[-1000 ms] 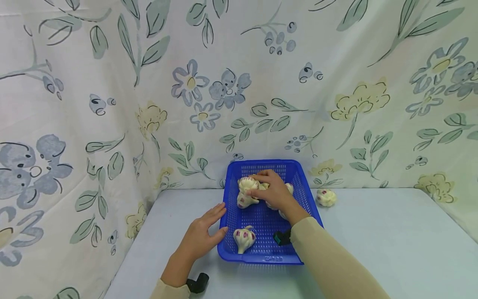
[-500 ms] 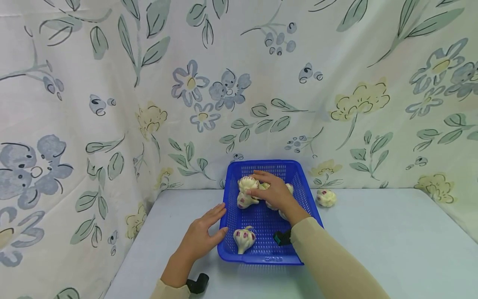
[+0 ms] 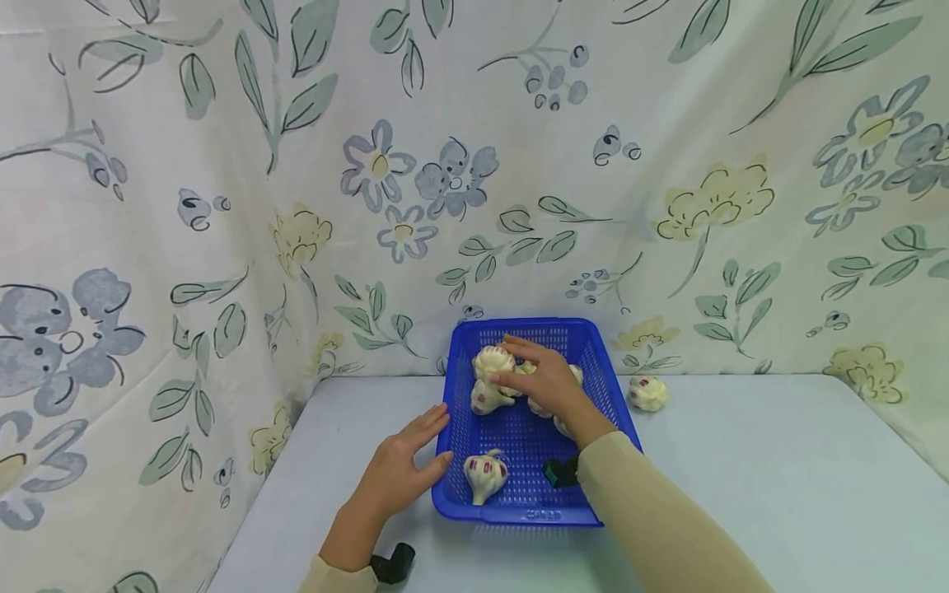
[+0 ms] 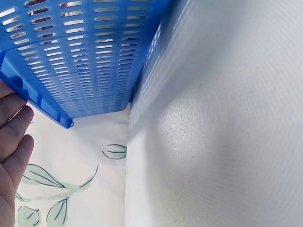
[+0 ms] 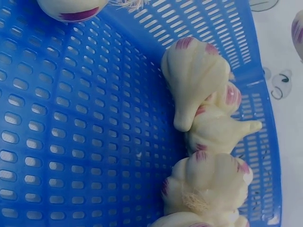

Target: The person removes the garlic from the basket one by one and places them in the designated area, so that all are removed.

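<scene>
My right hand [image 3: 544, 383] is over the back of a blue plastic basket [image 3: 519, 515], thumb and fingers pinching a white garlic bulb [image 3: 493, 362] with pinkish marks. That bulb [image 5: 298, 35] shows at the right wrist view's edge, raised above the basket; the hand itself is outside that view. Several other bulbs [image 5: 208, 179] lie along the basket's far end, partly hidden by the hand in the head view. One bulb [image 3: 485, 475] lies apart near the basket's front left. My left hand [image 3: 400, 465] rests straight fingers [image 4: 16, 125] against the basket's left rim.
One more garlic bulb [image 3: 648, 394] lies on the white table [image 3: 749, 486], right of the basket. Behind the table hangs a floral cloth [image 3: 519, 165]. Black wrist cameras sit under the left wrist [image 3: 348, 527] and the right sleeve [image 3: 652, 511].
</scene>
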The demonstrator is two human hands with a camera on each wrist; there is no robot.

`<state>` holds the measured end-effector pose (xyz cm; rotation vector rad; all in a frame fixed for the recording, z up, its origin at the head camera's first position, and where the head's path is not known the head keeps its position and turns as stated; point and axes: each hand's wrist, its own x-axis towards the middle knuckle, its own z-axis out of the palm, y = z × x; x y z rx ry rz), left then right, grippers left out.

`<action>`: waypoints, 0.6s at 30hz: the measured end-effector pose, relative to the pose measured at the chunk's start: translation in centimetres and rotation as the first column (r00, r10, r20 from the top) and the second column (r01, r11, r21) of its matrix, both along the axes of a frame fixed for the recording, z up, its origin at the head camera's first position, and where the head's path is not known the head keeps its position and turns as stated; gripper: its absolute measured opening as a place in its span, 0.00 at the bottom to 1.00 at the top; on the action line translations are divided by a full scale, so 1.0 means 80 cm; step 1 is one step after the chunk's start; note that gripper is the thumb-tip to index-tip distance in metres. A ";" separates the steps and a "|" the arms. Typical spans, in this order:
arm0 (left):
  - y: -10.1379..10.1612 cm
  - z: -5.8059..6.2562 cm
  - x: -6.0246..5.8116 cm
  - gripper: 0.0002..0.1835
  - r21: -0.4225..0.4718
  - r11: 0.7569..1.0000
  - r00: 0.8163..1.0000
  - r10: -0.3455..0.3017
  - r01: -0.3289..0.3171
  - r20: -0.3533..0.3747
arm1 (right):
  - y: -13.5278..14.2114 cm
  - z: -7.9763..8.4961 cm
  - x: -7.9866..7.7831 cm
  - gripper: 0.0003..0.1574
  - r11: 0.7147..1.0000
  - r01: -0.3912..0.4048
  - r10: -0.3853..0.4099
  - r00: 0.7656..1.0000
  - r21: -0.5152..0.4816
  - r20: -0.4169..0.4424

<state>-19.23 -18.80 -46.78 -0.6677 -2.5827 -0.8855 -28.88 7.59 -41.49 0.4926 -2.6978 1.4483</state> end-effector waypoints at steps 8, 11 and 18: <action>-0.001 0.000 -0.001 0.29 -0.002 1.000 1.000 -0.002 0.002 0.022 | -0.003 0.008 0.005 0.45 0.999 0.009 -0.009 1.000 -0.052 -0.005; 0.000 0.002 0.001 0.29 0.001 1.000 1.000 0.001 -0.001 0.023 | -0.006 0.015 0.010 0.45 0.998 0.011 -0.012 1.000 -0.065 -0.027; 0.001 0.002 0.004 0.30 0.000 1.000 1.000 0.017 -0.017 0.013 | -0.003 0.035 0.025 0.44 0.994 -0.029 0.021 0.997 -0.106 -0.077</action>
